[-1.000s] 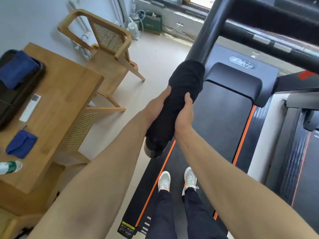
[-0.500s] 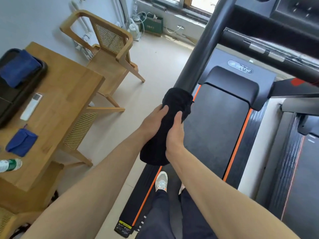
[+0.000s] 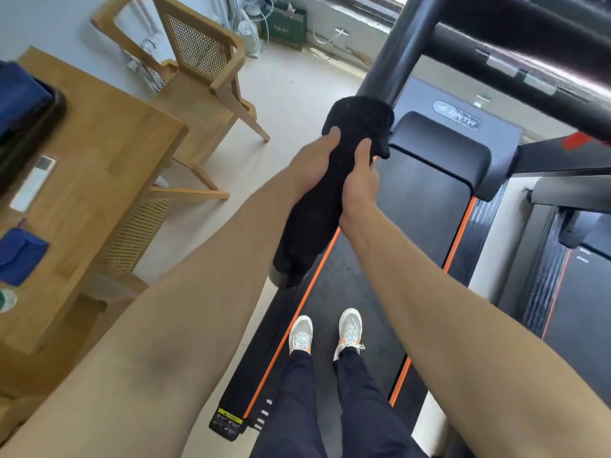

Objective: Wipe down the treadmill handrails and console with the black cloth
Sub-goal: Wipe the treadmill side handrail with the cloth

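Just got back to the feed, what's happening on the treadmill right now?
A person stands on the treadmill belt with the black cloth wrapped around the left handrail. Both hands hold it: the left hand and the right hand each have a closed grip on the cloth, side by side. The cloth covers the lower stretch of the rail, nearly to its end cap. The upper rail and crossbar are bare.

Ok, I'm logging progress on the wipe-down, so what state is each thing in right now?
black cloth: wrapped around the left handrail, gripped
left handrail: lower end covered by the cloth
left hand: closed on the cloth
right hand: closed on the cloth
wooden chair: empty, upright
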